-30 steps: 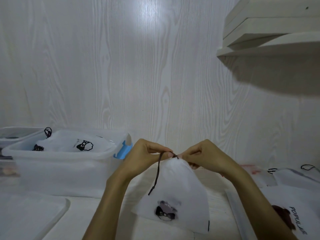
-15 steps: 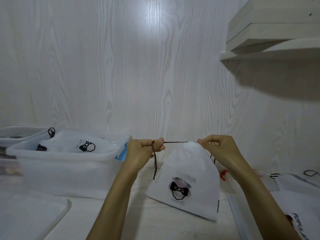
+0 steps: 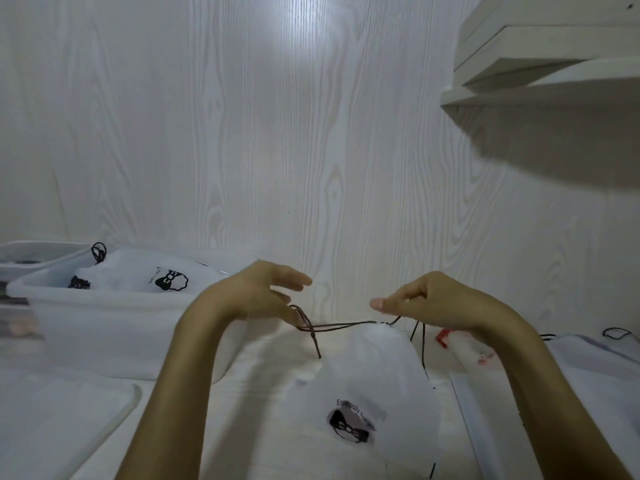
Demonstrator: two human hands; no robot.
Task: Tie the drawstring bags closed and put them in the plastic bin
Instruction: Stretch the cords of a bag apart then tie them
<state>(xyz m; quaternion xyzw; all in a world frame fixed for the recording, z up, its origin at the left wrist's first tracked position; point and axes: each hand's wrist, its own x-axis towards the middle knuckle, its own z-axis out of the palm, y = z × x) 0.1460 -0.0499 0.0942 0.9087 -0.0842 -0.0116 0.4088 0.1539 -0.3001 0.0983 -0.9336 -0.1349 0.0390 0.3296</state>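
A white drawstring bag (image 3: 374, 386) with a black bow print stands on the table between my arms, its neck gathered. Its dark drawstring (image 3: 332, 325) runs sideways from the neck. My left hand (image 3: 258, 294) holds the looped left end with its lower fingers, upper fingers spread out. My right hand (image 3: 433, 301) pinches the right-hand cords just above the neck. The clear plastic bin (image 3: 104, 317) sits at the left and holds another white bag (image 3: 152, 273) with the same print.
A white wood-grain wall stands close behind the table. A shelf (image 3: 554, 81) juts out at the upper right. More white bags (image 3: 595, 362) lie at the right, a flat lid (image 3: 65, 420) at the lower left, a second bin (image 3: 38, 252) behind the first.
The bag has sunk lower onto the table. My hands have moved apart and down, the string is now drawn in a loop at my left fingers, and my left upper fingers have spread.
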